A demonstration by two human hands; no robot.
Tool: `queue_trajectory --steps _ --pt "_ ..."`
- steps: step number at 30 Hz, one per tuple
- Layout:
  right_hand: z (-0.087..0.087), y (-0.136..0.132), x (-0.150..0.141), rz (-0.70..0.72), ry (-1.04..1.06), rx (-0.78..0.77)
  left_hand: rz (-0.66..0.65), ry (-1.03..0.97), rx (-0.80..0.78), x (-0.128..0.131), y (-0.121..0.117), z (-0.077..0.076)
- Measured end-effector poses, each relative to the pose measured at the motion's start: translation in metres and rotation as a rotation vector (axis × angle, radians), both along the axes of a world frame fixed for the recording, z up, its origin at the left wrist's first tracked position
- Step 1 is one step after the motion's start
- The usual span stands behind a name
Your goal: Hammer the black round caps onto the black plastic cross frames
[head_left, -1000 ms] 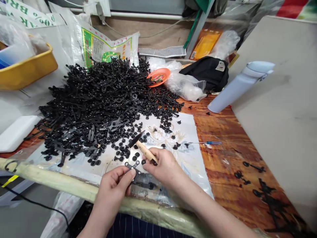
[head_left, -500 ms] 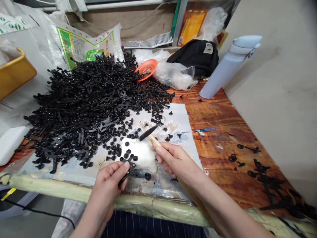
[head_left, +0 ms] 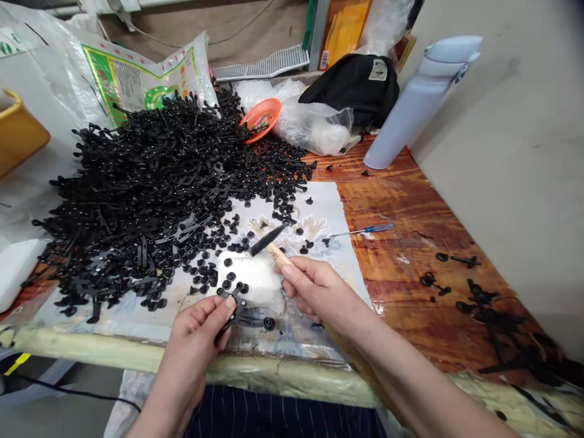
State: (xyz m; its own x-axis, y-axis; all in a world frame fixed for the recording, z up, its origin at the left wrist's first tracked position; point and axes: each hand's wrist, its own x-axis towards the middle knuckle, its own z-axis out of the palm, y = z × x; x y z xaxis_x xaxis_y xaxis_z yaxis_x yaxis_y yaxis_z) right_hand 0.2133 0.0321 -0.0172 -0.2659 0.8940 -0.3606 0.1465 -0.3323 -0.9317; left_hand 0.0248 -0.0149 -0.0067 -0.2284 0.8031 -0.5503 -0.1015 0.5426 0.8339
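Observation:
My right hand is closed around the wooden handle of a hammer, whose dark head points up and away from me. Between thumb and fingers of my left hand is a black plastic linkage piece, its end reaching over the front of a white pad. Just beyond it, several small black round caps lie on and beside the pad. A longer black arm with a round end lies near my left fingertips; whether it joins the held piece I cannot tell.
A large heap of black plastic parts covers the left side, with an orange plate on it. To the right lie a blue-handled screwdriver and loose black parts. A pale blue bottle stands by the wall, near a black bag.
The whole view has shifted slightly, with the scene sitting a bit further left and up. Both hands keep their grips, and the hammer stays at about the same height over the pad.

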Motion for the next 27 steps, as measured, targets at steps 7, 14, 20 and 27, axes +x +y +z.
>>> queue_trajectory --steps 7,14,20,27 --pt "0.0073 -0.0042 -0.0017 0.044 -0.036 0.042 -0.007 0.016 0.04 0.0001 0.0005 -0.0044" --pt "0.0084 -0.0037 -0.0014 0.022 -0.069 0.099 0.023 -0.043 0.031 -0.0024 -0.0017 0.0001" --pt "0.0071 -0.0026 0.001 0.021 -0.061 0.076 0.003 -0.012 0.012 0.0003 -0.0014 -0.0004" --pt "0.0019 -0.0014 0.0026 0.026 -0.04 0.064 -0.022 0.006 -0.008 0.0029 -0.0011 0.0019"
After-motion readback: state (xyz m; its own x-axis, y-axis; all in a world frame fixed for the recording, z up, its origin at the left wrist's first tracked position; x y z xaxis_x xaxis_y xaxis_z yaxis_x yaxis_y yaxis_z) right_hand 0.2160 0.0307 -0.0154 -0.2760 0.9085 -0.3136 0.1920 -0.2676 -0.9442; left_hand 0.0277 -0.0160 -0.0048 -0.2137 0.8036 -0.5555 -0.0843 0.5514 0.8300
